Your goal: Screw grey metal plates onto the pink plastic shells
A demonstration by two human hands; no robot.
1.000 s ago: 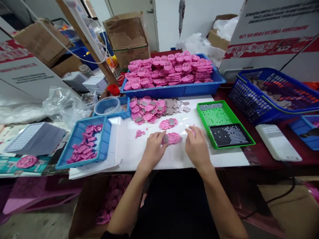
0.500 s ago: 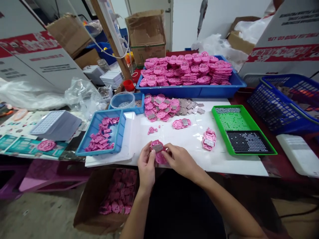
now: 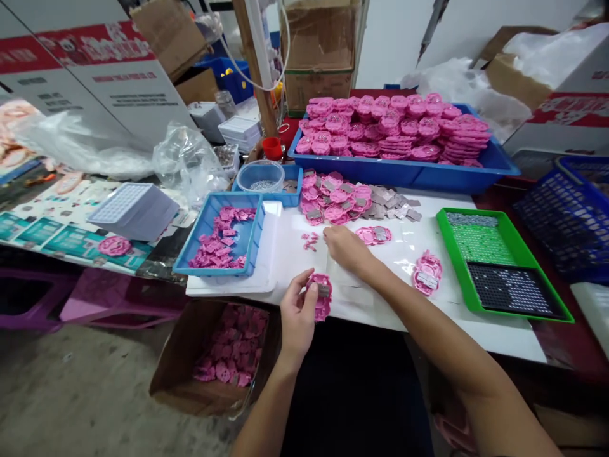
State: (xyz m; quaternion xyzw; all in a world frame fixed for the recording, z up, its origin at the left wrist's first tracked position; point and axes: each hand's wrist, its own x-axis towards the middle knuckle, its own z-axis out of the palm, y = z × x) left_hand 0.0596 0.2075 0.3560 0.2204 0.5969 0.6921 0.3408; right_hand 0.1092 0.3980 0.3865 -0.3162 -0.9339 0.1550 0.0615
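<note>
My left hand (image 3: 295, 313) is closed around a pink round plastic piece (image 3: 323, 295) with a grey patch, held at the near edge of the white sheet (image 3: 361, 304). My right hand (image 3: 346, 246) reaches forward over the sheet, its fingertips near a few small pink scraps (image 3: 310, 240) and below a loose heap of pink pieces (image 3: 335, 196). Whether it holds anything I cannot make out. Two more pink pieces lie on the sheet, one just right of my right hand (image 3: 375, 235) and another further right (image 3: 427, 272).
A big blue tray (image 3: 409, 172) holds stacked pink pieces at the back. A small blue tray (image 3: 209, 225) of pink scraps sits left, a green tray (image 3: 495, 261) right, a blue basket (image 3: 571, 216) far right. A cardboard box (image 3: 190, 362) of pink pieces stands on the floor below.
My hands have come apart: the left keeps the pink piece near the table edge, the right has moved forward toward the heap. The view has shifted left.
</note>
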